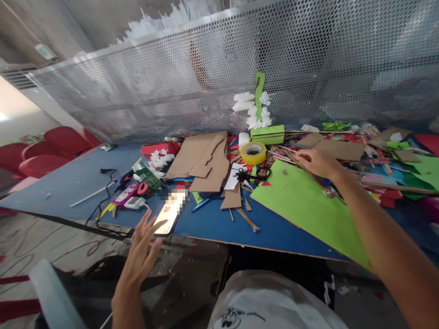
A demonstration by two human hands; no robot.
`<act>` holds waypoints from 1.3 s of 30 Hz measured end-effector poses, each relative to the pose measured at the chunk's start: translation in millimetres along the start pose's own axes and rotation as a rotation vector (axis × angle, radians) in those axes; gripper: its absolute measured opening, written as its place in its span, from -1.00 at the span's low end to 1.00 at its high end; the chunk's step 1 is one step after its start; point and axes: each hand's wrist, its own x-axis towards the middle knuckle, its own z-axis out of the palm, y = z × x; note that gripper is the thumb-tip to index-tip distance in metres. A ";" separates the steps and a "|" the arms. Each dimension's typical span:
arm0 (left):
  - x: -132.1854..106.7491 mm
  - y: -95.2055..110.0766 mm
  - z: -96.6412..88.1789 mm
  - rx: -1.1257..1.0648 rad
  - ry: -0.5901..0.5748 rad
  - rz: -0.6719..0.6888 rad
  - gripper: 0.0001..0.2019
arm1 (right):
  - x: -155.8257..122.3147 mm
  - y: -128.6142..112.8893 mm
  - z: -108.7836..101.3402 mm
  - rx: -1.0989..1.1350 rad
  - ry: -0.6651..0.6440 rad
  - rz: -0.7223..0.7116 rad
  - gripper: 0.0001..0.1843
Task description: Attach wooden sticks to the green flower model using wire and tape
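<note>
My left hand (142,249) has its fingers spread, with the index finger over the lit screen of a phone (171,212) at the table's front edge. My right hand (317,162) is closed above the far edge of a lime-green sheet (305,201). Thin sticks (284,157) lie at its fingertips; whether one is pinched I cannot tell. Just left of that hand is a roll of yellow tape (253,153). Behind the tape, white paper flowers (259,119) and a curled green strip (259,89) rise from a green block (267,135).
Brown cardboard pieces (209,160) lie mid-table, with a blue pen (200,205) in front. To the left are a green box (148,173), a white charger (135,203) and cables. Paper scraps (387,178) crowd the right side. A perforated metal panel (212,68) stands behind the table.
</note>
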 end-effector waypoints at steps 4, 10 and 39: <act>3.0 3.8 -0.8 0.015 -0.055 -0.007 -0.58 | -0.3 -2.7 -3.5 0.006 -0.023 0.014 -0.54; 8.0 9.7 -2.3 0.068 -0.045 -0.044 -0.59 | 0.5 0.8 -2.7 0.010 -0.052 0.020 -0.53; 18.6 0.7 -0.9 0.060 0.203 -0.114 -0.52 | 0.8 2.8 -0.2 0.028 -0.016 -0.012 -0.56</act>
